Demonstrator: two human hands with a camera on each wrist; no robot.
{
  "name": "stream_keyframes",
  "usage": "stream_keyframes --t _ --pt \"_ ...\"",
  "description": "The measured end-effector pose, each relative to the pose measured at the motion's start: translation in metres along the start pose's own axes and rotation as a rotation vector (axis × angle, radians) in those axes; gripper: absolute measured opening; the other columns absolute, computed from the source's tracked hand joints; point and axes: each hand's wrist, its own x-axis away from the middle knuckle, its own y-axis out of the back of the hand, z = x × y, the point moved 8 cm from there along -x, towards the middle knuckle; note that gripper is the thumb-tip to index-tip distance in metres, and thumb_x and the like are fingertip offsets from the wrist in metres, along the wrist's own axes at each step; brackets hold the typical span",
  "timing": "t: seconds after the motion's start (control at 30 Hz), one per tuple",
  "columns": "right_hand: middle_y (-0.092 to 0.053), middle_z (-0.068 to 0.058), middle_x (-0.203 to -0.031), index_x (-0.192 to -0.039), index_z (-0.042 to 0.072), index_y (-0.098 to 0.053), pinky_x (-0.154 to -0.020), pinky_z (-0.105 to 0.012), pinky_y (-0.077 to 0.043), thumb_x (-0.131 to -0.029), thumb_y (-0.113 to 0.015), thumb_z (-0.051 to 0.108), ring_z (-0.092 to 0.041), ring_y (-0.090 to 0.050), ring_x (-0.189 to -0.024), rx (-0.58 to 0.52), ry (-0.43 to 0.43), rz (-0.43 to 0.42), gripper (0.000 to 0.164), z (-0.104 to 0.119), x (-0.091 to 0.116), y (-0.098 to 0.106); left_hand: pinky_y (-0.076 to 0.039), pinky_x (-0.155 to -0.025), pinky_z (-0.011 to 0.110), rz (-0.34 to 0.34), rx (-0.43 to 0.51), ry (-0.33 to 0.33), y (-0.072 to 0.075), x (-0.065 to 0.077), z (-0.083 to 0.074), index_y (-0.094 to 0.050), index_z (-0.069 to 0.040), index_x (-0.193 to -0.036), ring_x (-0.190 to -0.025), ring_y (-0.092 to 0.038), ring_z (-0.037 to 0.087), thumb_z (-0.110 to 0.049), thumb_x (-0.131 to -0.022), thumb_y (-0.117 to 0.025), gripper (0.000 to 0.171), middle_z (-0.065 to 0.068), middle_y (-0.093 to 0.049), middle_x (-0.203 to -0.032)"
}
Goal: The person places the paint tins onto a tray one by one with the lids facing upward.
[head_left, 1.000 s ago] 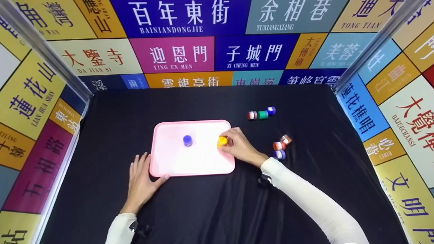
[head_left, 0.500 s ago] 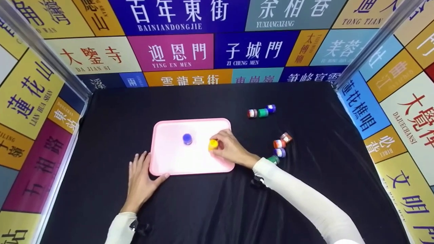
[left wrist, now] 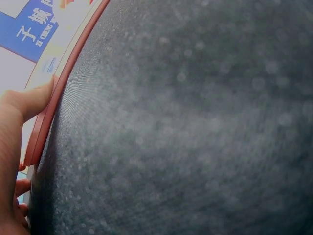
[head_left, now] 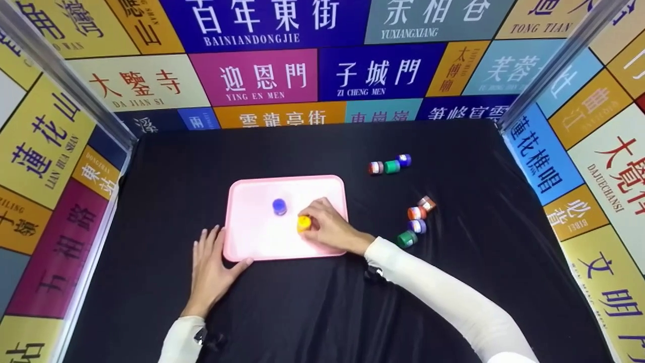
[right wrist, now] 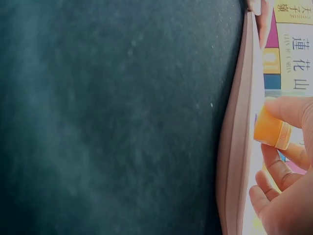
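My right hand (head_left: 330, 227) pinches a small yellow paint jar (head_left: 304, 224) between thumb and fingers, over the middle of the pink-rimmed tray (head_left: 267, 247). In the right wrist view the jar (right wrist: 272, 126) looks orange and tilted; whether it touches the tray I cannot tell. A blue-purple paint jar (head_left: 279, 206) stands on the tray, just behind and left of the yellow one. My left hand (head_left: 211, 267) rests at the tray's front left corner with its fingers straight. Its thumb (left wrist: 36, 100) touches the rim in the left wrist view.
Right of the tray lie an orange-red jar (head_left: 416, 213), a brown jar (head_left: 427, 203), a purple jar (head_left: 417, 226) and a green jar (head_left: 407, 238). Farther back, a dark red jar (head_left: 376, 168), a green jar (head_left: 392, 167) and a blue jar (head_left: 404, 160) form a row on black cloth (head_left: 166, 201).
My right hand has moved left across the tray with the yellow paint jar. The green jar once hidden by the right arm now shows. My left hand stays put.
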Motion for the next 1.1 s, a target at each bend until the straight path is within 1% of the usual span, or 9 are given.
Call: stream_keyframes --t 0.3,0.53,0.7,0.93,1.1 --pt "-0.070 -0.012 -0.112 -0.123 0.002 -0.076 -0.104 -0.043 -0.049 -0.089 -0.088 0.010 -0.032 -0.055 -0.121 0.004 0.042 0.041 0.037 0.011 -0.008 -0.017 -0.009 -0.134 0.067 -0.020 -0.007 -0.018 0.001 0.000 -0.001 -0.049 0.003 -0.162 -0.163 -0.024 0.053 -0.054 -0.082 -0.092 0.107 0.028 -0.042 -0.170" --pt "-0.070 -0.013 -0.110 -0.126 0.002 -0.076 -0.102 -0.043 -0.049 -0.091 -0.086 0.013 -0.032 -0.055 -0.120 0.007 0.045 0.071 0.038 0.017 -0.014 -0.029 -0.008 -0.135 0.066 -0.002 -0.007 -0.003 0.000 0.001 -0.001 -0.047 0.003 -0.163 -0.164 -0.022 0.052 -0.056 -0.083 -0.091 0.108 0.028 -0.041 -0.171" --pt "-0.071 -0.011 -0.112 -0.125 0.003 -0.076 -0.105 -0.043 -0.048 -0.091 -0.085 0.012 -0.031 -0.055 -0.121 0.006 0.044 0.092 0.036 0.023 -0.016 -0.036 -0.008 -0.135 0.066 0.000 -0.006 -0.004 -0.001 0.001 0.000 -0.048 0.002 -0.163 -0.164 -0.022 0.052 -0.056 -0.083 -0.091 0.108 0.028 -0.041 -0.171" --pt "-0.072 -0.008 -0.109 -0.123 0.005 -0.076 -0.104 -0.042 -0.047 -0.092 -0.084 0.010 -0.030 -0.056 -0.118 0.025 0.073 0.079 0.033 0.029 -0.017 -0.042 -0.007 -0.135 0.066 0.002 -0.011 -0.006 -0.002 0.001 0.001 -0.048 0.002 -0.163 -0.164 -0.023 0.052 -0.056 -0.084 -0.090 0.107 0.027 -0.041 -0.171" --pt "-0.074 -0.010 -0.114 -0.121 0.004 -0.077 -0.105 -0.044 -0.048 -0.090 -0.085 0.009 -0.032 -0.058 -0.119 0.023 0.098 0.051 0.032 0.031 -0.016 -0.041 -0.007 -0.135 0.066 0.009 -0.010 -0.003 -0.002 0.001 0.001 -0.047 0.002 -0.163 -0.165 -0.022 0.051 -0.058 -0.084 -0.089 0.108 0.027 -0.040 -0.172"
